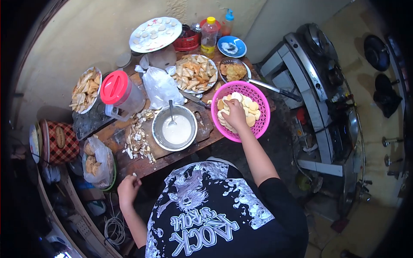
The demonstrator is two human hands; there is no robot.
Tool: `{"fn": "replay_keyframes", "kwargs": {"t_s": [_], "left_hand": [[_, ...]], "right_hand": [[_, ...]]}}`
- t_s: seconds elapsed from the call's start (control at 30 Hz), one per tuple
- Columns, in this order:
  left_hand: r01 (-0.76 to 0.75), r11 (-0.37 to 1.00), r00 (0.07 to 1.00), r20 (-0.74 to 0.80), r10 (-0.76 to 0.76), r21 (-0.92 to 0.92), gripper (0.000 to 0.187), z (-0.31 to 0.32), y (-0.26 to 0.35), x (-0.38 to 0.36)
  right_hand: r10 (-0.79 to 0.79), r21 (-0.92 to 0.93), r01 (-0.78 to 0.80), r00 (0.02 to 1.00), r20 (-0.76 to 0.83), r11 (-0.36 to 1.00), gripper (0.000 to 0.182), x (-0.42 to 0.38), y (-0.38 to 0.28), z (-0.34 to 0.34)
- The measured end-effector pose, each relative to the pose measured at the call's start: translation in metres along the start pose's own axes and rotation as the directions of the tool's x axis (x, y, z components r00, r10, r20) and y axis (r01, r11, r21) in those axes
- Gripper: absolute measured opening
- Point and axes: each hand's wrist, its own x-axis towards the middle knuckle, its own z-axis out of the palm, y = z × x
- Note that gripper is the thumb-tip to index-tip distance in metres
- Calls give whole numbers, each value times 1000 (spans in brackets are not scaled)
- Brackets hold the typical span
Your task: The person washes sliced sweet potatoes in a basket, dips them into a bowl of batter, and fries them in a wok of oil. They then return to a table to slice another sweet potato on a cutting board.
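Note:
My right hand (236,115) reaches into a pink plastic basket (265,114) of pale yellow, round slices (251,120) that look like a peeled root vegetable. Its fingers are bent together over a slice at the top of the pile. Near the table's front left edge, my left hand (129,189) is held with curled fingers, and a tiny white bit shows at the fingertips. A metal pot (156,136) of white batter (177,131) stands between the hands, with a spoon (171,112) leaning in it. Brown and white peelings (140,139) lie left of the pot.
Behind stand plates of folded triangular pastries (195,73), a red-lidded pitcher (129,96), a white plastic bag (161,88) and an oil bottle (209,36). A knife (195,100) lies behind the pot. A skimmer with fritters (234,71) extends its handle rightward. A stove (318,64) stands at right.

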Motion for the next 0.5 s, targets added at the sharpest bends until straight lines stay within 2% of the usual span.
{"fn": "replay_keyframes", "kwargs": {"t_s": [0.03, 0.07, 0.1, 0.13, 0.2, 0.4, 0.43, 0.5], "left_hand": [[80, 929, 996, 0, -86, -361, 24, 6, 10, 1], [136, 730, 987, 26, -160, -669, 23, 6, 22, 3], [124, 760, 986, -6, -166, -639, 20, 2, 34, 2], [45, 871, 990, -92, -103, -488, 20, 2, 40, 3], [24, 932, 982, -167, -90, -360, 17, 3, 59, 7], [-62, 909, 987, -158, -4, -411, 15, 15, 74, 12], [-68, 912, 987, -159, 3, -404, 15, 18, 73, 13], [-72, 910, 989, -148, 12, -408, 15, 19, 75, 16]], "right_hand": [[13, -35, -13, 1000, 21, 999, 49, 3, -5, 5], [22, -66, -21, 1000, 9, 998, 50, 6, -8, 10], [31, -98, -31, 1000, 0, 995, 51, 7, -10, 16], [37, -133, -38, 999, -7, 990, 52, 8, -11, 20], [57, -140, -62, 998, -41, 988, 49, 12, -12, 28], [117, -84, -129, 984, -133, 988, 40, 17, -9, 42], [114, -33, -124, 972, -207, 992, 33, 17, -3, 46], [253, 166, -224, 950, -181, 960, 31, 21, 8, 47]]}}
